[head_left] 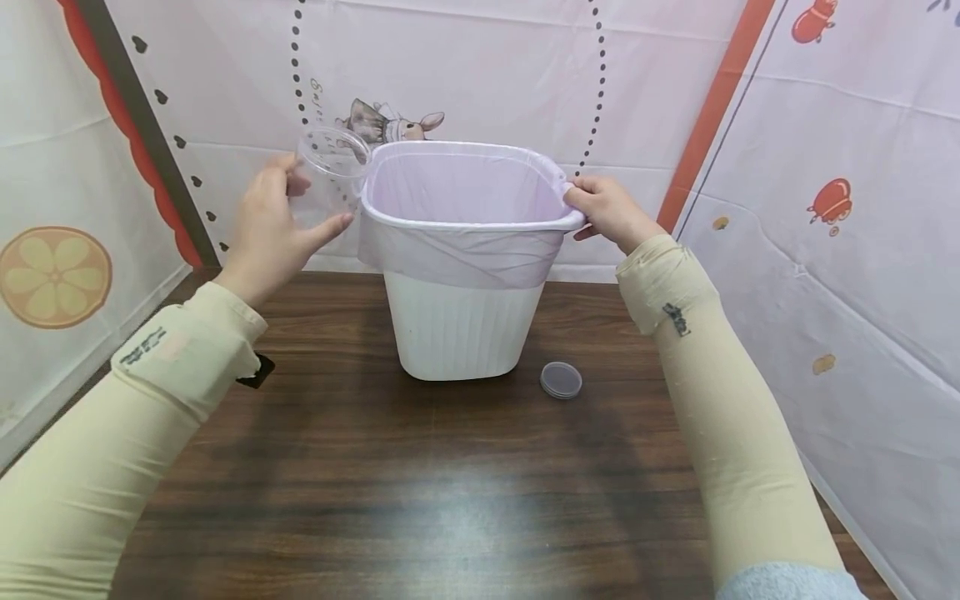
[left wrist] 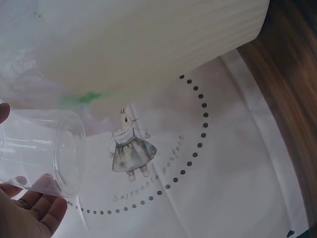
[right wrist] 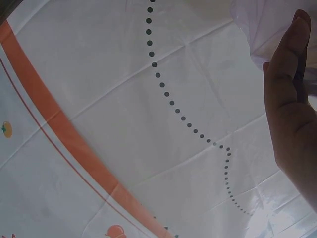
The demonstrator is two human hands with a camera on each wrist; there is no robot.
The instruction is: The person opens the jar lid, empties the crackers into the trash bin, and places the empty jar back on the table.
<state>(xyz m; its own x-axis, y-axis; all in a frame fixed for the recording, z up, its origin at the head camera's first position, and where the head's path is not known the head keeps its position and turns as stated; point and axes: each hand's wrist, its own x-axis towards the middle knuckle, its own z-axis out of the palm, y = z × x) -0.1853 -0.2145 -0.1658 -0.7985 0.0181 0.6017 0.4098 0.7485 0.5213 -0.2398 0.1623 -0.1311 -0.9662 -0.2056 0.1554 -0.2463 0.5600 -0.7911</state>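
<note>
My left hand (head_left: 273, 221) holds a clear plastic jar (head_left: 330, 187) between thumb and fingers, at the left side of a white trash bin (head_left: 461, 333). The same jar (left wrist: 32, 148) shows in the left wrist view with fingertips against its wall; no contents can be made out in it. A pale purple trash bag (head_left: 468, 258) lines the bin and is folded down over its rim. At the bin's right rim, my right hand (head_left: 611, 208) grips the edge and the bag, thumb on top. In the right wrist view that hand (right wrist: 292, 99) partly hides the bag.
A small round grey lid-like disc (head_left: 561, 380) lies on the dark wooden table (head_left: 450, 467), right of the bin's base. Behind the bin hangs a white printed cloth (head_left: 465, 75); similar cloths stand at the left and right sides.
</note>
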